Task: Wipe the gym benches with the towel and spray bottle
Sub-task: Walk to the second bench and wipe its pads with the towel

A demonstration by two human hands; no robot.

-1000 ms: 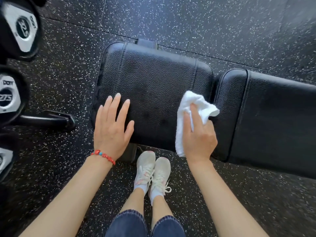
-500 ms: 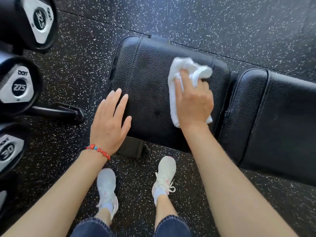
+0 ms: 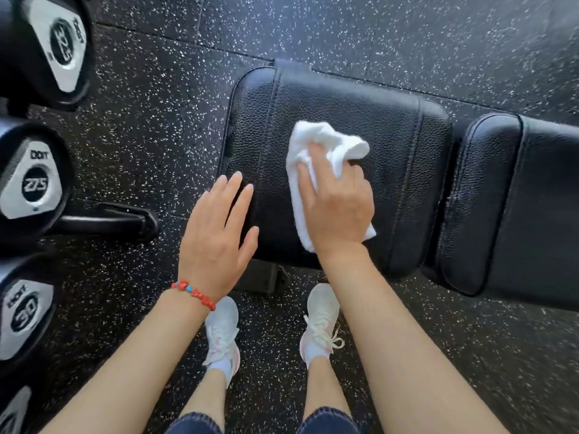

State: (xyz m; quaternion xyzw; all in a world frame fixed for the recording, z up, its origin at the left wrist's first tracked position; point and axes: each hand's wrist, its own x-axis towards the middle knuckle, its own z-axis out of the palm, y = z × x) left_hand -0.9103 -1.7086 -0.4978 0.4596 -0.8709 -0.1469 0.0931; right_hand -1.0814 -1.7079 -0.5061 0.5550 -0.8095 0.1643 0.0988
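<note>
I see the floor (image 3: 407,42) lying open beyond the far edge of the surface (image 3: 391,145), while dumbbells (image 3: 34,183) crowd the left. I judge the wiping mid-way on this seat pad; the long pad (image 3: 539,208) to the right looks yet to be done. My right hand (image 3: 338,205) has its grip clamped on the towel (image 3: 316,136), pressed at the pad's middle. My left hand (image 3: 216,233), fingers apart, lies at the near-left edge. I see no spray bottle.
</note>
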